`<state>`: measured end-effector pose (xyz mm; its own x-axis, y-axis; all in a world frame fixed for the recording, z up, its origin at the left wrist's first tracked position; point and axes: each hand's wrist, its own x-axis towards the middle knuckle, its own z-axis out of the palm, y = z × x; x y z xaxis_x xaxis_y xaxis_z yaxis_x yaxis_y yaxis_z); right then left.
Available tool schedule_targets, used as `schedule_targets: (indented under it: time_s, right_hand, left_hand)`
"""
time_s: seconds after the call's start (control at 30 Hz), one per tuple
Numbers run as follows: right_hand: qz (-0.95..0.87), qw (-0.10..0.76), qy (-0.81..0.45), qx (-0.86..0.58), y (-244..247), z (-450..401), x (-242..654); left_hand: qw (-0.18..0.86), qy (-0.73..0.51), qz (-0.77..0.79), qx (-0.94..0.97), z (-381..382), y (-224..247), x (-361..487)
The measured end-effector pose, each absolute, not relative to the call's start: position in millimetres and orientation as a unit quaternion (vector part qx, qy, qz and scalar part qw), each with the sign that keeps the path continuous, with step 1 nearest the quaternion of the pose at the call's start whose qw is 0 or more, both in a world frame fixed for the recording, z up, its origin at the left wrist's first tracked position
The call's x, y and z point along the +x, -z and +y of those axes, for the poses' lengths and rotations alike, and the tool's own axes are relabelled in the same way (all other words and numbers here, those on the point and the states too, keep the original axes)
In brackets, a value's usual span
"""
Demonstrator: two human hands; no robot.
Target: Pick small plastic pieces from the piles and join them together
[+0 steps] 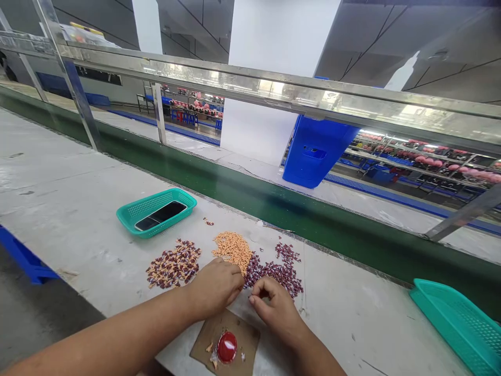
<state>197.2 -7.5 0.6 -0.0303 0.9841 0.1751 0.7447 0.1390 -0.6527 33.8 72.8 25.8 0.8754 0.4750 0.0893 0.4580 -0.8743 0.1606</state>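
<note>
My left hand [219,284] is over the near edge of a pile of small orange pieces [231,246], its fingers bent down and their tips hidden. Close on its right, my right hand [274,304] is closed in a pinch beside the dark purple pieces [282,274]; what it pinches is too small to make out. A pile of mixed orange and dark red pieces [174,263] lies left of my left hand. Below both hands, a round red object [227,347] sits on a brown board [245,334], with a few scraps around it.
A green basket [129,222] holding a phone-like object [168,213] stands at the back left. Another green basket [442,313] is at the right edge. Behind the table [344,313] run a green belt [250,196] and a metal rail [203,78]. A blue bin [317,151] stands beyond.
</note>
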Motion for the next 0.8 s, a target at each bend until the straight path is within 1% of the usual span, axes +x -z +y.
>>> schedule_targets:
  time_s: [0.13, 0.2, 0.3, 0.37, 0.5, 0.7, 0.8]
  right_hand:
    - [-0.626, 0.436, -0.417, -0.494, -3.7, -15.4, 191.8]
    - [-0.578, 0.487, -0.494, -0.429, -3.8, -18.3, 190.0]
    - [-0.560, 0.510, -0.518, -0.397, -3.3, -20.9, 188.2]
    - [-0.553, 0.522, -0.525, -0.382, -2.5, -21.9, 187.4]
    - [-0.556, 0.532, -0.520, -0.369, -0.1, -22.8, 185.7]
    - [-0.566, 0.524, -0.525, -0.360, -1.9, -24.0, 181.7]
    - [-0.563, 0.521, -0.533, -0.356, -6.5, -25.9, 178.8]
  left_hand:
    - [0.116, -0.078, 0.247, 0.959, 58.5, -29.9, 28.7]
    - [0.177, -0.106, 0.260, 0.943, 52.8, -29.5, 27.0]
    - [0.313, -0.184, 0.291, 0.885, 45.8, -26.3, 24.8]
    - [0.370, -0.227, 0.314, 0.845, 41.6, -23.2, 23.8]
    - [0.413, -0.280, 0.339, 0.797, 34.5, -17.8, 22.0]
    - [0.469, -0.331, 0.307, 0.759, 28.0, -15.1, 18.0]
    - [0.548, -0.348, 0.317, 0.691, 24.5, -12.5, 17.3]
